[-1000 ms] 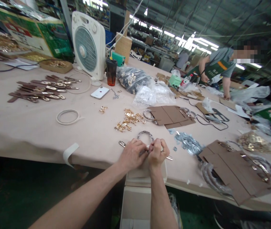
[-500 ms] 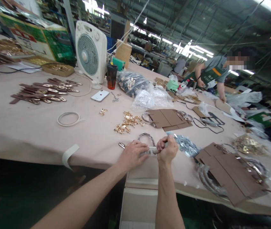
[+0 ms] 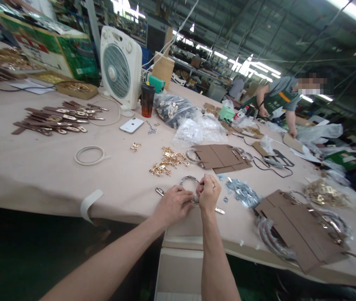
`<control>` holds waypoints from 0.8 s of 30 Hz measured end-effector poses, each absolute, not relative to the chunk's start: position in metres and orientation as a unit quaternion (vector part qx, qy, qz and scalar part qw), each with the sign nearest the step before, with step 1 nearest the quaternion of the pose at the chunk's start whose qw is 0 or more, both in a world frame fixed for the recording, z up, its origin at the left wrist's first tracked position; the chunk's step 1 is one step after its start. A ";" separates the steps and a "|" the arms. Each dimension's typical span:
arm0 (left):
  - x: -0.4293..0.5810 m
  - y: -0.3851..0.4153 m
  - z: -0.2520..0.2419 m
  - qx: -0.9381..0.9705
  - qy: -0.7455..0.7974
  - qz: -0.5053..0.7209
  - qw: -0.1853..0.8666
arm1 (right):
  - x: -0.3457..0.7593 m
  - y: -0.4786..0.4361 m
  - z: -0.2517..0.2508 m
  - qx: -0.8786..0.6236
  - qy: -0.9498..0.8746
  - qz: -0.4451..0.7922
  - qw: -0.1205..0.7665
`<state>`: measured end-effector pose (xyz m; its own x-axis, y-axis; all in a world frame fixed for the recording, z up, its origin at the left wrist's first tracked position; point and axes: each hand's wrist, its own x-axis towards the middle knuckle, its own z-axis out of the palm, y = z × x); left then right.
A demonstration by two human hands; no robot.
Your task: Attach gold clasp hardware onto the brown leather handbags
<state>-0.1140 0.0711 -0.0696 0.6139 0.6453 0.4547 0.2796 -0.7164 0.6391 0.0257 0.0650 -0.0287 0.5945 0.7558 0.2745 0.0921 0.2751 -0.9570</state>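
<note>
Tabletop (image 3: 40,175) near edge: left hand (image 3: 173,205), right hand (image 3: 208,193), both grips pinched on metal fitting (image 3: 194,198) between them; long axis left-right.

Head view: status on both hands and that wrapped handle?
Both shut: left hand, right hand pinch wrapped handle at table edge. Handle's arc rests on table. Silver clips near right hand, apart.

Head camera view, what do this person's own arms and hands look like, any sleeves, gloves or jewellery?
The left forearm and right forearm are bare to the frame edge, with no sleeve or cuff in view. The left hand and right hand are ungloved. No watch or bracelet shows on either wrist, and no ring on the visible fingers. No tape or markings.
</note>
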 end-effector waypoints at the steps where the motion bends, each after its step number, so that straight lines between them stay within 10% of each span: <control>1: -0.114 0.071 -0.070 0.860 0.267 0.345 0.264 | 0.024 0.063 -0.030 -0.557 -0.391 0.233 0.695; 24: -0.117 0.070 -0.066 0.892 0.249 0.306 0.220 | 0.019 0.032 -0.028 -0.458 -0.425 0.244 0.742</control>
